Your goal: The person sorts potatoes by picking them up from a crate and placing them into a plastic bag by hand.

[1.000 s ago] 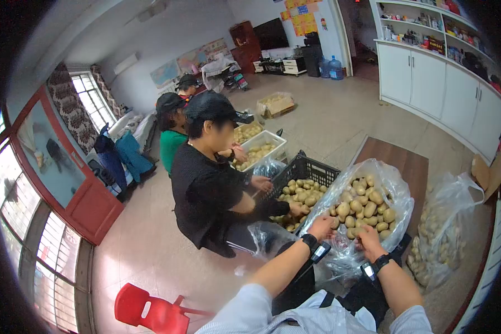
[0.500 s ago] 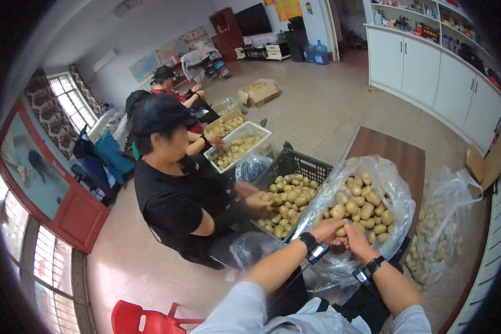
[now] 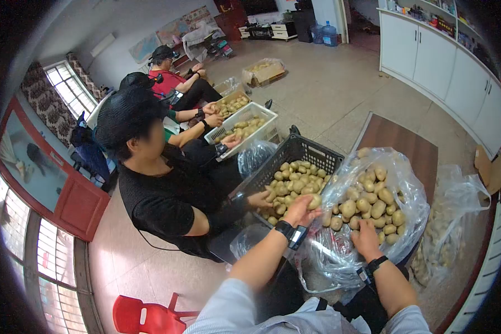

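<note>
My left hand point(image 3: 301, 211) holds a potato-like, round tan-brown item point(image 3: 314, 201) over the near right edge of the black crate point(image 3: 312, 146), which is filled with similar items. My right hand point(image 3: 366, 238) is at the front of the pile point(image 3: 378, 207) in the open clear plastic bag point(image 3: 412, 222); its fingertips touch the pile, and whether they grip a piece is hidden. The bag lies on a brown board point(image 3: 398, 136), beside the crate.
A co-worker in black point(image 3: 156, 195) reaches into the crate from the left. Other people sit beyond, at a white crate point(image 3: 261, 131). A filled bag point(image 3: 448, 222) stands right; a red chair point(image 3: 150, 317) is lower left.
My hands, together over the bag half a second ago, have parted. The left has moved left to the crate with a round item; the right has stayed at the bag's front.
</note>
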`<state>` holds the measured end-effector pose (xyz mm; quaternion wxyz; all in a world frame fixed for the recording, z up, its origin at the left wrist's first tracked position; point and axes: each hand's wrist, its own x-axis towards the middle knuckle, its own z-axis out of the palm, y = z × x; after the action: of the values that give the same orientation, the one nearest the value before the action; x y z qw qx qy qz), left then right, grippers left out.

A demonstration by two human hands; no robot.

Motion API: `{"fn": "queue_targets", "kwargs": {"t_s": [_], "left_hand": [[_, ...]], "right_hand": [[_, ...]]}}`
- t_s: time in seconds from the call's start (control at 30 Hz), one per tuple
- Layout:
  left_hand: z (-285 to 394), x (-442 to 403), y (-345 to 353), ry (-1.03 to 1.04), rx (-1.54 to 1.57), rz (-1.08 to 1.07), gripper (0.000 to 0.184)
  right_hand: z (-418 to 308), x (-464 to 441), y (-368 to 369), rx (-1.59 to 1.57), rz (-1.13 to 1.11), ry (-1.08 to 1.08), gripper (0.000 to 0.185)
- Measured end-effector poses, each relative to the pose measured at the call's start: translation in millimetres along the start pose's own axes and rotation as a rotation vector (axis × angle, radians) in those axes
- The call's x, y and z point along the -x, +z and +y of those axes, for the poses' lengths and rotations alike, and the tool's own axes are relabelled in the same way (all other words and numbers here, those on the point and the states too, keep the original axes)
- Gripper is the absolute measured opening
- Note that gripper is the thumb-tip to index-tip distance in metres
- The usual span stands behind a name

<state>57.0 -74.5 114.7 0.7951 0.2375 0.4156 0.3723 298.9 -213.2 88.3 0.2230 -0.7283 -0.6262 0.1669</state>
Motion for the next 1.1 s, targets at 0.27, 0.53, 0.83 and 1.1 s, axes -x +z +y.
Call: {"fn": "queue_targets", "kwargs": {"t_s": [0.27,0.53,0.83,1.1], "left_hand": [[-12.5,-36.4,-81.6,0.118,0.152,0.194,0.028],[-13.6,-27.6,-76.9,0.233,0.159,0.327,0.025],[-17.5,-26.0,-74.7,0.221,0.178,0.354,0.022],[-33.0,-40.7,-112.5,0.787,-1.592,0.541,0.018]], "right_hand": [[7.3,1.7,10.0,0.094,0.013,0.045,0.051],[21.4,10.8,23.4,0.244,0.013,-0.057,0.041],[17.7,25.7,26.4,0.353,-0.07,-0.148,0.017],[13.0,28.5,27.3,0.4,-0.161,-0.138,0.016]]}}
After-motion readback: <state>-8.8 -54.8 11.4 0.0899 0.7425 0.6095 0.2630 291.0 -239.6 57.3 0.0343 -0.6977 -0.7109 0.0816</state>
